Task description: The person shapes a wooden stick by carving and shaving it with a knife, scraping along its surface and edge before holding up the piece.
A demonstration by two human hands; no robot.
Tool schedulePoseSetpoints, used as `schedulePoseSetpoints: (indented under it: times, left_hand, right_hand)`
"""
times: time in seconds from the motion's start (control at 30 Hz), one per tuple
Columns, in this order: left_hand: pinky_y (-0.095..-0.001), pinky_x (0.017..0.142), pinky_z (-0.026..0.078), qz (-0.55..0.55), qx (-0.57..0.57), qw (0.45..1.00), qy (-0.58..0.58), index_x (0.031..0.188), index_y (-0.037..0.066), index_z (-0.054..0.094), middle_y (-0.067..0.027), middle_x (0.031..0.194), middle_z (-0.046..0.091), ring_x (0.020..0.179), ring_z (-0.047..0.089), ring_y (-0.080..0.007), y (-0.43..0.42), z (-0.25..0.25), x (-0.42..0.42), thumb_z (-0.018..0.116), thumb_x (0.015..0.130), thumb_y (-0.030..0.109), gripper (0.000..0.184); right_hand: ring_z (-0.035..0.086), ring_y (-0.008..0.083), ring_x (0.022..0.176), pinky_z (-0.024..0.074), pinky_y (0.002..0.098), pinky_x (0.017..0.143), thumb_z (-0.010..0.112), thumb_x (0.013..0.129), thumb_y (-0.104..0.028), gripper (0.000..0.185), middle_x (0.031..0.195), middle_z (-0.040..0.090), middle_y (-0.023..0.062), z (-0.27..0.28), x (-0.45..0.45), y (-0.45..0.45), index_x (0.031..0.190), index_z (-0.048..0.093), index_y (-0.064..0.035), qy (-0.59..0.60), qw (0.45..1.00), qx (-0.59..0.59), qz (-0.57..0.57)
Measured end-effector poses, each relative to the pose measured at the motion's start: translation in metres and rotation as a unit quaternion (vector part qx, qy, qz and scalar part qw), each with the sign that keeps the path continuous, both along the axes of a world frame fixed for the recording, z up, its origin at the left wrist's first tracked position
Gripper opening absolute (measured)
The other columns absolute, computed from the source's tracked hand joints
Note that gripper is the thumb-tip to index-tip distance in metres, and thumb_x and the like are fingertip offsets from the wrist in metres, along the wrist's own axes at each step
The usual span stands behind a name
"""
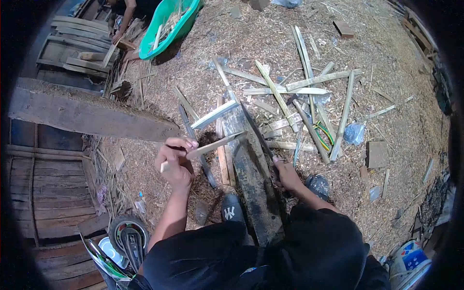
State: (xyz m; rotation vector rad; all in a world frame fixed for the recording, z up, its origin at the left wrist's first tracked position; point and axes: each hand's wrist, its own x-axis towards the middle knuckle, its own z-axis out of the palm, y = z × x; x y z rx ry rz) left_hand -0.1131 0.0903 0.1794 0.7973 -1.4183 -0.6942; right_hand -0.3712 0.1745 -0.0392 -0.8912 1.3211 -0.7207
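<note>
While the left hand (175, 164) has a wooden strip (212, 145) out over the beam (261, 193), the right hand (286, 175) has a long dark blade (256, 127) on the beam's other side. Left fingers: clamped on the strip, bent round it, near end poking out past the hand. Right fingers: closed on the blade's handle end, though their exact wrap is partly hidden. Strip's far end is over the beam top; can't tell if it touches. Blade looks apart from the strip, so no cut visible right now.

Status, my read: mid-batch. Loose strips lie crossed on the chip-covered ground (386, 92) ahead and to the right, and at least one pale strip (309, 91) has a tapered end, so some shaping looks done. Can't split finished from raw in that heap (they overlap, and some may be offcuts). Strip in hand: judged unfinished, since it's held out at the beam with the blade close by; its far end is too small to grade. One more strip (215, 115) lies across the beam's far end, state unclear. Total count left: can't tell. Green basin (182, 33) further off holds wood scraps; another person's hand (117, 36) is at wood beside it.
</note>
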Motion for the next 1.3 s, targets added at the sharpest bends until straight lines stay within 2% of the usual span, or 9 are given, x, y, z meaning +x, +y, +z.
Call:
schedulePoseSetpoints:
  times: [0.27, 0.37, 0.53, 0.73, 0.9, 1.0, 1.13, 1.23, 1.3]
  left_hand:
    - [-0.0319, 0.063, 0.031, -0.083, 0.144, 0.966, 0.199, 0.063, 0.017, 0.033, 0.0025, 0.049, 0.026, 0.047, 0.024, -0.0132, 0.003, 0.010, -0.005, 0.032, 0.112, 0.044, 0.055]
    - [-0.0329, 0.060, 0.027, -0.127, 0.158, 0.952, 0.227, 0.057, 0.017, 0.028, 0.0025, 0.046, 0.021, 0.046, 0.019, -0.0143, 0.013, 0.000, 0.007, 0.030, 0.108, 0.056, 0.065]
    - [-0.0342, 0.061, 0.027, -0.198, 0.126, 0.953, 0.189, 0.056, 0.016, 0.028, 0.0034, 0.048, 0.024, 0.046, 0.022, -0.0143, 0.011, -0.003, 0.015, 0.029, 0.109, 0.054, 0.064]
    - [-0.0350, 0.063, 0.031, -0.247, 0.129, 0.952, 0.124, 0.056, 0.016, 0.028, 0.0039, 0.048, 0.027, 0.045, 0.027, -0.0152, 0.017, -0.002, 0.025, 0.034, 0.109, 0.047, 0.061]
    - [-0.0357, 0.060, 0.029, -0.271, 0.122, 0.951, 0.088, 0.055, 0.016, 0.027, 0.0038, 0.047, 0.024, 0.044, 0.023, -0.0153, 0.018, -0.002, 0.027, 0.037, 0.106, 0.046, 0.060]
    - [-0.0353, 0.060, 0.030, -0.261, 0.121, 0.955, 0.067, 0.054, 0.016, 0.026, 0.0040, 0.046, 0.022, 0.043, 0.023, -0.0154, 0.020, -0.001, 0.025, 0.040, 0.105, 0.047, 0.061]
    - [-0.0351, 0.059, 0.030, -0.262, 0.122, 0.956, 0.042, 0.053, 0.017, 0.025, 0.0041, 0.046, 0.021, 0.042, 0.023, -0.0154, 0.022, 0.000, 0.026, 0.042, 0.103, 0.050, 0.062]
    - [-0.0354, 0.057, 0.029, -0.245, 0.144, 0.958, 0.031, 0.052, 0.016, 0.025, 0.0032, 0.045, 0.022, 0.040, 0.023, -0.0155, 0.028, 0.006, 0.020, 0.047, 0.100, 0.052, 0.065]
    - [-0.0353, 0.057, 0.029, -0.244, 0.142, 0.959, 0.028, 0.051, 0.015, 0.025, 0.0030, 0.045, 0.023, 0.040, 0.023, -0.0155, 0.028, 0.004, 0.020, 0.047, 0.100, 0.051, 0.065]
  right_hand:
    - [0.041, 0.0165, 0.057, 0.0363, 0.0421, 0.056, 0.045, 0.105, -0.057, 0.074, 0.056, 0.041, 0.0047, 0.004, 0.005, 0.001, 0.066, 0.046, 0.0057, -0.002, 0.999, 0.009, 0.052]
    - [0.048, 0.0129, 0.050, 0.0391, 0.0345, 0.052, 0.045, 0.107, -0.049, 0.066, 0.057, 0.053, 0.0013, 0.005, 0.005, -0.002, 0.073, 0.062, 0.0047, -0.023, 0.998, -0.016, 0.059]
    - [0.040, 0.0227, 0.056, 0.0353, 0.0475, 0.058, 0.044, 0.106, -0.052, 0.071, 0.056, 0.036, 0.0127, -0.006, 0.009, -0.002, 0.071, 0.046, 0.0096, 0.039, 0.997, -0.063, 0.017]
    - [0.042, 0.0231, 0.060, 0.0379, 0.0446, 0.058, 0.039, 0.108, -0.050, 0.065, 0.061, 0.043, 0.0136, 0.072, -0.005, -0.027, 0.078, 0.053, 0.0061, 0.028, 0.974, -0.222, -0.043]
    - [0.043, 0.0232, 0.059, 0.0401, 0.0428, 0.057, 0.041, 0.108, -0.048, 0.062, 0.062, 0.045, 0.0150, 0.037, 0.004, -0.012, 0.080, 0.057, 0.0056, 0.047, 0.948, -0.310, -0.055]
    - [0.044, 0.0292, 0.055, 0.0410, 0.0462, 0.059, 0.044, 0.107, -0.048, 0.067, 0.055, 0.045, 0.0195, 0.026, 0.012, -0.008, 0.071, 0.054, 0.0074, 0.154, 0.985, -0.049, 0.061]
    - [0.045, 0.0273, 0.057, 0.0415, 0.0449, 0.059, 0.046, 0.107, -0.046, 0.063, 0.058, 0.046, 0.0178, 0.058, 0.005, -0.014, 0.074, 0.054, 0.0079, 0.147, 0.983, -0.094, 0.055]
    - [0.053, 0.0244, 0.061, 0.0433, 0.0417, 0.058, 0.046, 0.107, -0.044, 0.056, 0.064, 0.051, 0.0158, 0.091, -0.004, -0.026, 0.081, 0.054, 0.0058, -0.027, 0.973, -0.229, -0.033]
    - [0.055, 0.0242, 0.062, 0.0447, 0.0421, 0.060, 0.046, 0.107, -0.045, 0.057, 0.064, 0.053, 0.0148, 0.008, 0.003, -0.012, 0.082, 0.055, 0.0053, -0.153, 0.976, -0.137, -0.076]
